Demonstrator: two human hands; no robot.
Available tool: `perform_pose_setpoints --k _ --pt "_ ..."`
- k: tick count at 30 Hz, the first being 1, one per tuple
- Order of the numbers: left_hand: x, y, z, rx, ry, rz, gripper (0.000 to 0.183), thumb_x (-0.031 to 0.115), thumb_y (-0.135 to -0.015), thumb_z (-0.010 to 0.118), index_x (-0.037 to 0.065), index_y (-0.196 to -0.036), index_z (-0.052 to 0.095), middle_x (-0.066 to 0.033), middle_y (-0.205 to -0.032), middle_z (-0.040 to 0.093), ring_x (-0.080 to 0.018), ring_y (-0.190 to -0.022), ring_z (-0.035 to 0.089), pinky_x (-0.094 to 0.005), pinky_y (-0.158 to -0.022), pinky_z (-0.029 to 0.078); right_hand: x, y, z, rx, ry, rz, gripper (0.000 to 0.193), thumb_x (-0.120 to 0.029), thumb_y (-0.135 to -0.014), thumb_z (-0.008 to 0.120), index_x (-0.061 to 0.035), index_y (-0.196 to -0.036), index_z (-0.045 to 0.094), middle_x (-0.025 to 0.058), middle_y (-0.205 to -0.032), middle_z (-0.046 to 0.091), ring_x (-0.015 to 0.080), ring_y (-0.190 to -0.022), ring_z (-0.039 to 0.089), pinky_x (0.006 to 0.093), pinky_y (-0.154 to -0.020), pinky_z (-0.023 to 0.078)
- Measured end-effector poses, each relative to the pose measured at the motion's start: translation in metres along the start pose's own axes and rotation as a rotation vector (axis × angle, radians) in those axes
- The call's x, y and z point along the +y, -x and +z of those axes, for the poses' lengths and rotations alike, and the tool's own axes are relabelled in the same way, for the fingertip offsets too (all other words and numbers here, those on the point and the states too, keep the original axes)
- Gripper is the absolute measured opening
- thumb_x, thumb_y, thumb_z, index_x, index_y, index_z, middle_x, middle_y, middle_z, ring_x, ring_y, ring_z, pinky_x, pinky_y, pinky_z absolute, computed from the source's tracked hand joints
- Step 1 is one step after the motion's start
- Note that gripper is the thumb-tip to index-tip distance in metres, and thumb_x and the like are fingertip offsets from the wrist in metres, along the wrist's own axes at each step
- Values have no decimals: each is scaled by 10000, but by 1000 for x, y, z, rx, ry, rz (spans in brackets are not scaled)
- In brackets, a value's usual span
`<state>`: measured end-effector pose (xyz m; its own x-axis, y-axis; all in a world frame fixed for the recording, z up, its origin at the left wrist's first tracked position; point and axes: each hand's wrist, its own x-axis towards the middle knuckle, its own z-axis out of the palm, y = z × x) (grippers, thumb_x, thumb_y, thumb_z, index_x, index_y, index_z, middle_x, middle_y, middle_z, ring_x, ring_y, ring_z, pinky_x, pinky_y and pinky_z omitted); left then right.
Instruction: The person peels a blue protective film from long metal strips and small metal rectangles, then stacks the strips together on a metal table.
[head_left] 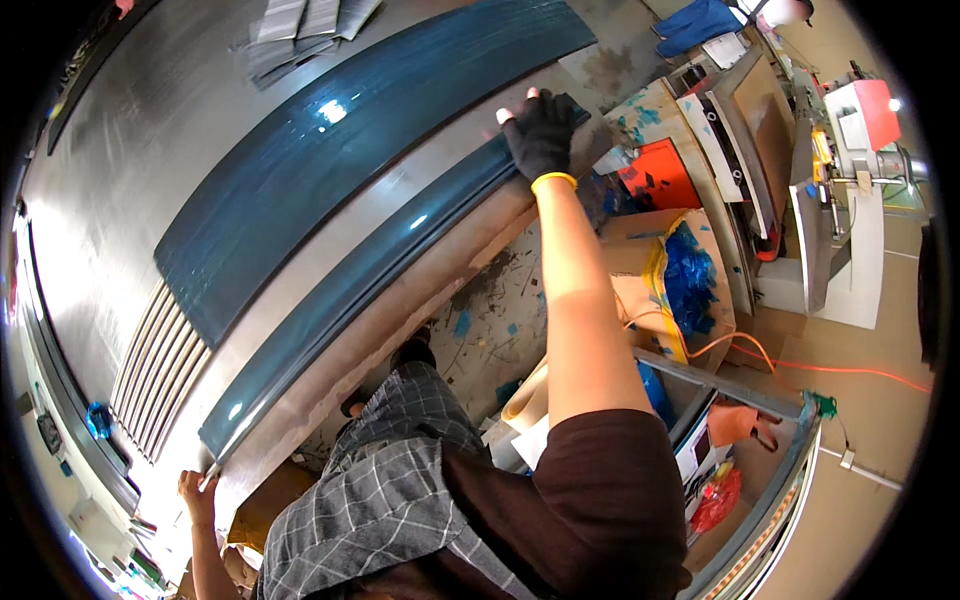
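Note:
My right hand [541, 135], in a black glove with bare fingertips and a yellow cuff, lies on the far right end of a long, narrow strip [400, 235]. The strip is covered in glossy dark blue and has a raised edge along its length. My thumb and fingers are spread apart on it. My left hand does not show. At the strip's near left end, another person's bare hand [198, 495] holds or touches the corner. Alongside, beyond the strip, a wide dark blue panel [370, 130] lies flat on the grey metal worktable [130, 150].
Slim metal bars [160, 370] lie by the panel's left end, flat metal plates [300, 25] at the back. To the right stand a cardboard box [640, 240] with blue film, an orange container [660, 175] and a grey bin [740, 540]. An orange cable [830, 368] crosses the floor.

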<state>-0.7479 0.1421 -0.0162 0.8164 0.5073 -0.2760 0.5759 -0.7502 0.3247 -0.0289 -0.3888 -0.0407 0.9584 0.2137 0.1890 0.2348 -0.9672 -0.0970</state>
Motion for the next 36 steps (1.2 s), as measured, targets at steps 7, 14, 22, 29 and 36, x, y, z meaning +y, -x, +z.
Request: perform_pose_setpoints --k 7,14,22,29,36 --pt "-4 -1 -11 -181 -138 -123 300 21 -615 814 28 -731 537 -110 -706 527 -289 -652 552 -389 -604 456 80 -76 10 168 -119 -52 668 -524 -875 521 44 -1227 523 269 -1315 503 408 -1245 456 464 -1034 367" --pt "-74 18 19 -79 -240 49 332 280 -729 787 36 -834 588 -165 -836 553 -378 -840 527 -462 -764 425 65 -40 24 185 34 -201 672 -532 -881 530 30 -1249 548 242 -1309 525 393 -1258 432 478 -1090 278" --pt "-6 10 7 77 39 80 324 242 -677 815 61 -795 575 -105 -829 535 -331 -864 546 -426 -742 465 -237 240 -16 196 -354 -872 791 -661 -940 304 -70 -1466 269 229 -1374 396 422 -1301 378 617 -1102 232" --pt "11 9 15 432 110 148 344 278 -624 808 67 -793 595 -101 -816 535 -334 -827 530 -425 -724 464 -473 450 -42 -269 -546 -1031 1021 -722 -803 489 60 -1428 289 349 -1442 318 507 -1373 258 612 -1135 166" --pt "-4 19 24 499 130 162 307 255 -621 768 83 -797 584 -79 -823 550 -307 -815 541 -407 -740 457 -528 481 -61 -430 -1040 -963 750 -438 -773 703 25 -1315 469 283 -1334 452 429 -1278 410 527 -1085 299"
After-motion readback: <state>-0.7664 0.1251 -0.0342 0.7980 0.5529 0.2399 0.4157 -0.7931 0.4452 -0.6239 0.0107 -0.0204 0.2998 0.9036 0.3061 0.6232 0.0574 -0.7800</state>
